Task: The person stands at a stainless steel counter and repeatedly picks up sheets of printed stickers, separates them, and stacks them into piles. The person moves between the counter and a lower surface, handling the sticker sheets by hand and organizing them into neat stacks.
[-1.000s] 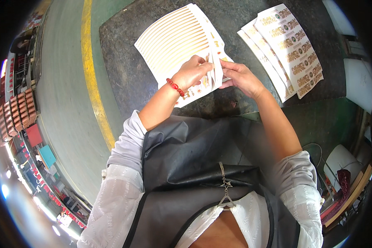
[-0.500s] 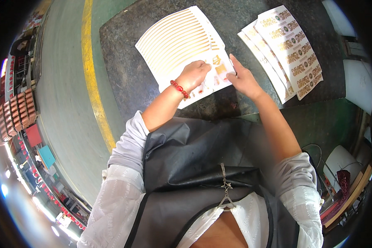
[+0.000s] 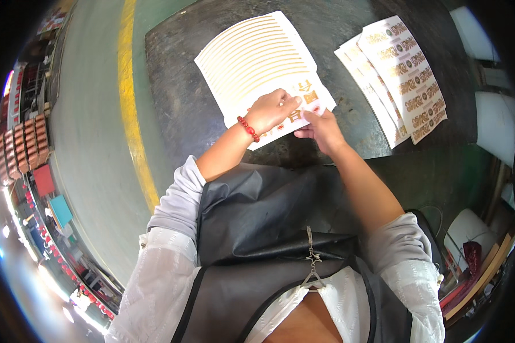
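Note:
A fanned stack of white sheets with gold stripes (image 3: 254, 48) lies on the dark table. At its near end is a printed sheet (image 3: 277, 132) with gold characters and small red marks. My left hand (image 3: 269, 111), wearing a red bead bracelet, rests over this sheet with fingers curled and thumb and forefinger close together; what is between them, if anything, is too small to make out. Pinching the sheet's near right edge is my right hand (image 3: 324, 130), thumb on top and fingers partly hidden underneath.
To the right on the table (image 3: 183, 86) lies another pile of gold-printed sheets (image 3: 406, 80), overlapping. A yellow floor line (image 3: 131, 114) runs along the left. Stacked reddish-brown goods (image 3: 23, 148) stand farther left, and a white chair-like object (image 3: 469, 231) is at lower right.
My right hand has slid nearer and left along the sheet's edge, its fingers now curled beneath. The left hand has shifted slightly right and down, uncovering more gold characters.

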Demonstrator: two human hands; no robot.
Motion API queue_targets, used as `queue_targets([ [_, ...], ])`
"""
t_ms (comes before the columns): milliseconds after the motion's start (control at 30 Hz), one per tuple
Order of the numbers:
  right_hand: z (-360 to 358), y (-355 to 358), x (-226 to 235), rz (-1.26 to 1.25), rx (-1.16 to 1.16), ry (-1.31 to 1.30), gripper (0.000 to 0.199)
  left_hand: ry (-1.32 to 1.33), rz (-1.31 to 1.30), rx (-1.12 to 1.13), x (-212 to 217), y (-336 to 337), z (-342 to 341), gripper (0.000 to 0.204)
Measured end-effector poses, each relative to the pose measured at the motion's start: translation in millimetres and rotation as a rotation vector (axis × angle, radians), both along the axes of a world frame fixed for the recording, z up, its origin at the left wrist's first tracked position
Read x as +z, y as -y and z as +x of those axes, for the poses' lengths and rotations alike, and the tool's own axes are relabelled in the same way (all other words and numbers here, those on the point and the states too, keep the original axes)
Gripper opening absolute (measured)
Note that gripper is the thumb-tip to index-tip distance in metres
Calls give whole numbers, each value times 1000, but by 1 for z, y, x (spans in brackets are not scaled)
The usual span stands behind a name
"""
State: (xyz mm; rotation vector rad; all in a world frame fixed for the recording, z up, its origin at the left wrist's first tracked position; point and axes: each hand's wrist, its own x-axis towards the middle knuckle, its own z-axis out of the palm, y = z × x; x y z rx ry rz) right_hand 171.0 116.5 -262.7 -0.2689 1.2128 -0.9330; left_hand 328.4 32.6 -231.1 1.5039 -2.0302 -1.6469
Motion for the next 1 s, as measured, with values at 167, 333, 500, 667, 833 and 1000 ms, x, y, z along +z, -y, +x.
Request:
queue_targets([
  [167, -17, 1, -14, 30, -127, 257, 31, -115, -589, 137, 4, -22, 60, 33],
  [333, -27, -1, -29, 27, -138, 422, 31, -396, 153, 1029, 4, -53, 101, 47],
  [500, 6, -3, 7, 24, -173, 397, 39, -944, 319, 731, -6, -55, 101, 49],
  [667, -17, 3, -14, -94, -293, 546, 38, -996, 297, 618, 7, -56, 103, 43],
  [833, -63, 31, 16, -381, 20, 892, 33, 326, -639, 66, -25, -70, 107, 48],
  [1000, -72, 72, 81, -677, 53, 816, 25, 371, -597, 88, -25, -73, 102, 51],
])
